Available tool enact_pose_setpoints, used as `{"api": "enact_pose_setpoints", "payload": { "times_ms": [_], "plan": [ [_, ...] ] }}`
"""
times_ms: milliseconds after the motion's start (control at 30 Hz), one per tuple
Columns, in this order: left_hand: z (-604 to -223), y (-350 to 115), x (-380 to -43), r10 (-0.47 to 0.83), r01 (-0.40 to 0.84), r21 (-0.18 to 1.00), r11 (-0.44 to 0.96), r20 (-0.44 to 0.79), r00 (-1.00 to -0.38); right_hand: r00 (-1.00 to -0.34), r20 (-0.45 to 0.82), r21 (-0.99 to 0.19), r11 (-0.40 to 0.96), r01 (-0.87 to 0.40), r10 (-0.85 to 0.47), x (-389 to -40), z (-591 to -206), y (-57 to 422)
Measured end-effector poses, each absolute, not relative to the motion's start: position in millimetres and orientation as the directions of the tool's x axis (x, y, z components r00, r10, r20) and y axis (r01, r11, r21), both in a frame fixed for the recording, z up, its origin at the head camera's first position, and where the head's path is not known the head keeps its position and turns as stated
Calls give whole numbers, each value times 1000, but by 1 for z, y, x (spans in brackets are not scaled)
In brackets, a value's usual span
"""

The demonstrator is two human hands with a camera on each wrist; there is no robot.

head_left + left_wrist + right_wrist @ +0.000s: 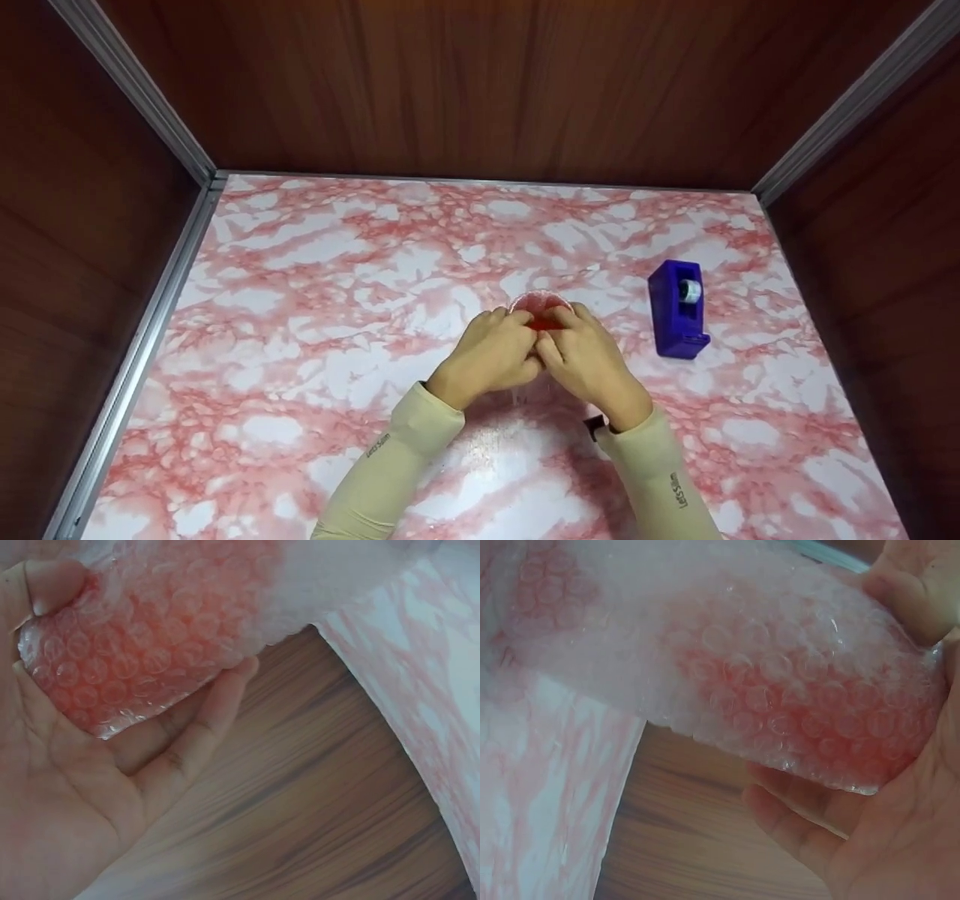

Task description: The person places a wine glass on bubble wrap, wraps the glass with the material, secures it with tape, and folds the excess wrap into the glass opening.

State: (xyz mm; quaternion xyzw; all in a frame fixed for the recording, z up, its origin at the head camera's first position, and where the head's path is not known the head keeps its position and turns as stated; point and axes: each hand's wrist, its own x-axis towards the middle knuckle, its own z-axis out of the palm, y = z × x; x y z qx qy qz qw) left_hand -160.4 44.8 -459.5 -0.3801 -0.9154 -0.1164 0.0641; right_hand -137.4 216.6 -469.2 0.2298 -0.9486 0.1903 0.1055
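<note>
Bubble wrap (541,300) lies around something red (546,324) between the two hands, near the middle of the tabletop. My left hand (495,349) grips it from the left; in the left wrist view the thumb lies over the wrap (142,652) and the fingers (217,705) are bent under its lower edge. On the other side my right hand (589,356) holds it the same way, with its fingers (787,825) beneath the wrap (780,697) in the right wrist view. Red shows through the bubbles; the wrapped object's shape is hidden.
A purple tape dispenser (679,311) with a roll of clear tape stands to the right of the hands. The tabletop (337,300) has a pink and white marbled pattern. Dark wood-grain panels (480,90) with metal edging (142,82) enclose it at the back and sides.
</note>
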Motion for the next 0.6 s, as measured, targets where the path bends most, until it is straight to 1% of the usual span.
{"api": "enact_pose_setpoints", "payload": {
  "times_ms": [133, 300, 533, 600],
  "plan": [
    [-463, 40, -159, 676, 716, 160, 680, 241, -696, -860, 313, -312, 811, -495, -404, -138, -470, 212],
    [-465, 42, -160, 667, 718, 171, 675, 274, -693, -861, 303, -306, 815, -493, -408, -138, -471, 213],
    [-468, 43, -163, 662, 730, 216, 649, 314, -681, -858, 317, -379, 775, -506, -405, -142, -474, 217],
    [-468, 43, -164, 661, 737, 225, 638, 330, -674, -852, 331, -376, 772, -513, -405, -143, -474, 218]
  ]
}}
